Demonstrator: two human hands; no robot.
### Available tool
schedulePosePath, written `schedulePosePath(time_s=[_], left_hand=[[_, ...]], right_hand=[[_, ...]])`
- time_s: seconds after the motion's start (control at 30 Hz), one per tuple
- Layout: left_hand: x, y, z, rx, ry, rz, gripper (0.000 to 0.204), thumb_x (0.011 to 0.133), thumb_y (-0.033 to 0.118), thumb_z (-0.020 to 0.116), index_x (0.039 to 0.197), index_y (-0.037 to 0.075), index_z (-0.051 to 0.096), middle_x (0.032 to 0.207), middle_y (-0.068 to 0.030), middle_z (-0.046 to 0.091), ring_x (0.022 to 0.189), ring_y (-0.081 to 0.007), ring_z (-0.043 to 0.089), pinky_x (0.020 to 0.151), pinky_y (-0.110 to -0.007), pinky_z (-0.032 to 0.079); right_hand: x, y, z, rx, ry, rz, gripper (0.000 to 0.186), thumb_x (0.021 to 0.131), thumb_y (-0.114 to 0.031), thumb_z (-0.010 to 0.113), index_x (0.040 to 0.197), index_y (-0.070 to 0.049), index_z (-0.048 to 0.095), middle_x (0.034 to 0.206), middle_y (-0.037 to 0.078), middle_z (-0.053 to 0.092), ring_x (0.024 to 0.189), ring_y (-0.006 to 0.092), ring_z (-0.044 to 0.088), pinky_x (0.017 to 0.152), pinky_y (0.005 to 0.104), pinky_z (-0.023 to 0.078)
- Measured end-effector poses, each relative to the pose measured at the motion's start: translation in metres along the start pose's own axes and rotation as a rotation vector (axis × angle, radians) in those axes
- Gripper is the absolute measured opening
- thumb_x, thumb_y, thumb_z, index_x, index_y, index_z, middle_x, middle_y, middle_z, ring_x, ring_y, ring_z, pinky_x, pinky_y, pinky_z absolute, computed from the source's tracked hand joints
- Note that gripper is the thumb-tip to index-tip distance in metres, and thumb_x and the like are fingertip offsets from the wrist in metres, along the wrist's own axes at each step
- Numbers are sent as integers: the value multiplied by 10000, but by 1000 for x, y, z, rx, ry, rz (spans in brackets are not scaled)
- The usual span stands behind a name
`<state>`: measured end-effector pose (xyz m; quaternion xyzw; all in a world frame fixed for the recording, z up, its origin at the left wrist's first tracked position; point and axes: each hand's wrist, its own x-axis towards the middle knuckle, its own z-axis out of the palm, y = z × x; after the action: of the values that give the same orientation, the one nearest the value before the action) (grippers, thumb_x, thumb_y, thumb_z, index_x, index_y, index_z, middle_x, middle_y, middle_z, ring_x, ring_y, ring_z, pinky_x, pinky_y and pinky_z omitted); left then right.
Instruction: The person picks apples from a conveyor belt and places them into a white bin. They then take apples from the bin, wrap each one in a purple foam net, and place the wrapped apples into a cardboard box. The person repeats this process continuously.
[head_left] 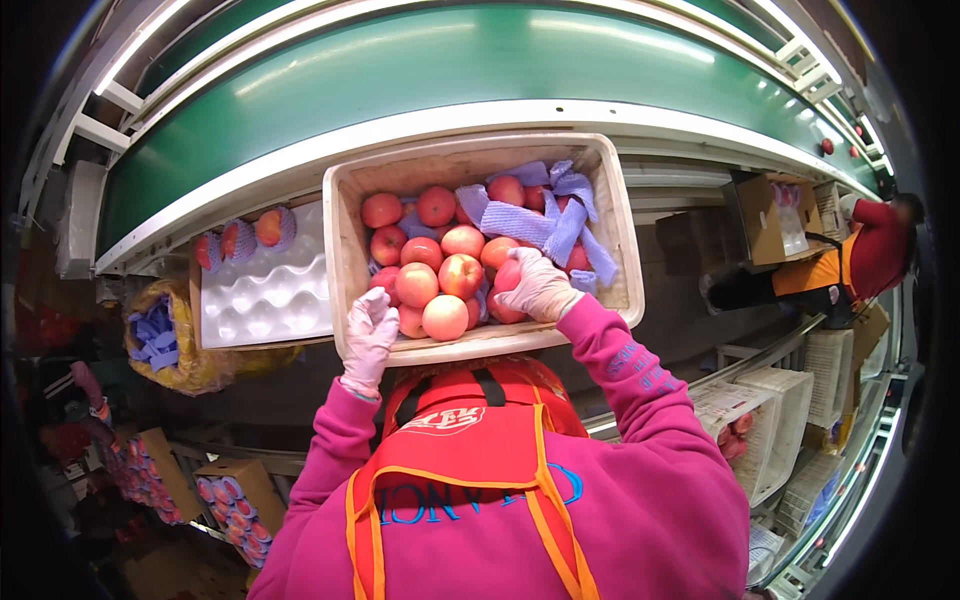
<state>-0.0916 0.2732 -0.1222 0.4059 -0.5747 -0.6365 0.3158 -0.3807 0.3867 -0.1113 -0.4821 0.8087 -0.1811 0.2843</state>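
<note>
A cream plastic crate (pixel 480 347) before me holds several red and yellow apples (pixel 461 275) and strips of purple foam netting (pixel 517 222). My right hand (pixel 542 287), in a pale glove, has its fingers closed around a red apple (pixel 507 275) in the crate's right half. Over the near left corner of the crate is my left hand (pixel 367 335), gloved too. Its fingers are slightly bent and apart, beside the apples, with nothing visible in them.
Left of the crate, a box with a white moulded tray (pixel 265 300) holds net-wrapped apples (pixel 270 228). A yellow bag (pixel 190 350) contains purple nets. Beyond runs a green conveyor belt (pixel 450 60). At right, another person (pixel 850 255) stands near a carton (pixel 765 215) and stacked crates (pixel 780 430).
</note>
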Motion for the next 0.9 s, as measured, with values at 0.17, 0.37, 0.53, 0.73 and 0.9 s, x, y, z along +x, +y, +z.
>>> schedulePosePath(time_s=[0.17,0.37,0.53,0.73,0.9], left_hand=[[25,7,2,-19,-4,-13,343,903,56,598,1229,24,498,1160,-86,571,1081,-160,558,974,-296,433],[23,-1,3,-26,3,-44,290,918,47,571,1204,21,526,1136,-65,595,1056,-131,560,952,-268,438],[18,13,18,-96,-74,-72,290,920,15,551,1208,23,522,1162,-67,583,1071,-124,550,976,-257,428],[28,71,52,-28,-117,140,444,912,52,590,1332,39,446,1273,-61,529,1111,-134,527,988,-261,407],[22,81,87,-313,-212,105,388,877,31,641,1243,40,514,1178,-16,568,1048,-100,533,926,-257,442]], right_hand=[[8,21,9,314,42,1,712,696,-420,785,1226,-24,525,1166,193,548,1058,322,571,928,386,465],[60,66,-21,4,445,-216,430,849,-272,633,1192,-24,563,1136,177,602,1096,331,549,985,398,409],[98,48,-7,-363,104,-96,381,759,-339,707,1026,-73,651,1068,142,641,1051,331,568,915,422,434],[41,-32,-32,774,92,-247,298,829,-181,696,1082,-62,594,964,82,634,924,188,600,824,314,481],[-40,-73,-7,800,-22,-364,322,914,-168,609,1202,-45,536,995,48,608,936,120,566,842,269,464]])
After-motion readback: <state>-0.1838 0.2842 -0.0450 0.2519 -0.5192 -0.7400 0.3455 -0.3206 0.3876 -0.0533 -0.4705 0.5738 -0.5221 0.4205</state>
